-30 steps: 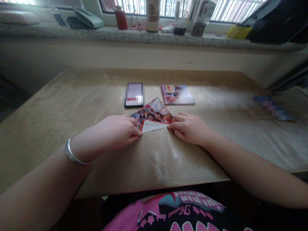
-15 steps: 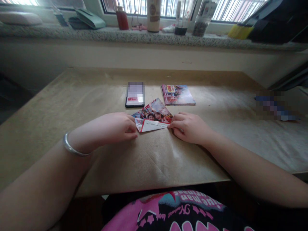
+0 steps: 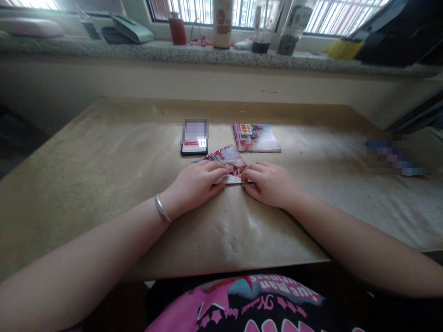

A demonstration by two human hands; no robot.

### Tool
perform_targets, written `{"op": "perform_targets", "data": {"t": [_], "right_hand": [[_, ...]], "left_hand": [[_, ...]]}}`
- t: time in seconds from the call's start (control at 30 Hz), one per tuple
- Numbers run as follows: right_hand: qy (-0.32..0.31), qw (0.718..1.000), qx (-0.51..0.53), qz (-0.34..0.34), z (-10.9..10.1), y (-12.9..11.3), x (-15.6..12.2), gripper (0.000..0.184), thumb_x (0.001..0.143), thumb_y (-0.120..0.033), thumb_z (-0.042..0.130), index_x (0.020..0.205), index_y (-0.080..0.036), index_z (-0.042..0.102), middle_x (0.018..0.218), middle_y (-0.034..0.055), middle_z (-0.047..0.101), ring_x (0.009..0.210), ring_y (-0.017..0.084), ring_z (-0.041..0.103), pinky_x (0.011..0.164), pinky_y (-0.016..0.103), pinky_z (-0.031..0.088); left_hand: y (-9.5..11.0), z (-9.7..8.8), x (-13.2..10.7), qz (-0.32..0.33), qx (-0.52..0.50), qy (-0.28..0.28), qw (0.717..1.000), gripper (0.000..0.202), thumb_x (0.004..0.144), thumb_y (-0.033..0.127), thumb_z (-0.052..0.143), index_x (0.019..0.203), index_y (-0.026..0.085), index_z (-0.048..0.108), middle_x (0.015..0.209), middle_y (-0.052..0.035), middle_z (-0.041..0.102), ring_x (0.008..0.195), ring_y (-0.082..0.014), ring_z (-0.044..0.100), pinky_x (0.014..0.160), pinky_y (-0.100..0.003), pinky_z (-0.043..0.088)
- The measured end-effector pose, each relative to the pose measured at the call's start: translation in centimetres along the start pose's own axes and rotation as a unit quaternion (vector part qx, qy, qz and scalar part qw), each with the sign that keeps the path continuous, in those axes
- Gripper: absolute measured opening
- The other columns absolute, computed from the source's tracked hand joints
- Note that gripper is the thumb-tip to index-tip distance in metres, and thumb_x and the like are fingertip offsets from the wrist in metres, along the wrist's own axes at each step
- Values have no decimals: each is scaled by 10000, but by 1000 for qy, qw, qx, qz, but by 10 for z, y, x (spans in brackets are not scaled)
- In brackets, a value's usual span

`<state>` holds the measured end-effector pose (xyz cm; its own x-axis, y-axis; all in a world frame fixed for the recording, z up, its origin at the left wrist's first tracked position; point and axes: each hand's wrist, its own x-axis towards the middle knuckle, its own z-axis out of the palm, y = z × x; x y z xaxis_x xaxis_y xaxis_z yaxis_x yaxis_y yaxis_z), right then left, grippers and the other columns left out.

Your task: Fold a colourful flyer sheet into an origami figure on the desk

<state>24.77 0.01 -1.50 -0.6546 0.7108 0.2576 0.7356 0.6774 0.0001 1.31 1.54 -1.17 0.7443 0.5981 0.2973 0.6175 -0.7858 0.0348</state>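
At the top, bottles (image 3: 222,32) are ranged on a speckled sill (image 3: 194,54); mid-frame, on a tan table (image 3: 86,184), paper (image 3: 235,157) is pinched by the right hand (image 3: 268,185), the left hand (image 3: 197,185) laid over it, hold unclear.

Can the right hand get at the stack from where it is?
Probably yes: the stack lies just beyond the right hand, with bare table between them. Its fingers are on the folded paper, though, so it would likely have to leave that first.
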Motion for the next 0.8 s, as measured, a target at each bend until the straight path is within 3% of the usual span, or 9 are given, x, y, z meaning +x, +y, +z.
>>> {"op": "perform_targets", "data": {"t": [0.23,0.47,0.8], "right_hand": [[55,998,24,22,2,-9,8,153,869,-259,506,814,-196,634,864,63,683,810,203,552,693,308,363],[83,990,95,66,0,-16,9,68,797,-196,534,782,-199,600,819,42,660,825,197,564,721,292,390],[103,984,146,19,4,-15,10,69,737,-148,527,728,-206,565,759,29,609,758,180,517,677,278,390]], "left_hand": [[4,5,7,26,54,45,997,286,963,268,437,801,158,645,838,-48,709,787,-167,653,728,-294,472],[13,7,3,-8,34,95,995,250,946,298,476,797,187,643,776,-13,696,682,-143,631,596,-258,414],[19,2,3,35,28,115,992,213,946,292,497,849,193,658,886,-8,720,854,-167,631,767,-288,465]]}}
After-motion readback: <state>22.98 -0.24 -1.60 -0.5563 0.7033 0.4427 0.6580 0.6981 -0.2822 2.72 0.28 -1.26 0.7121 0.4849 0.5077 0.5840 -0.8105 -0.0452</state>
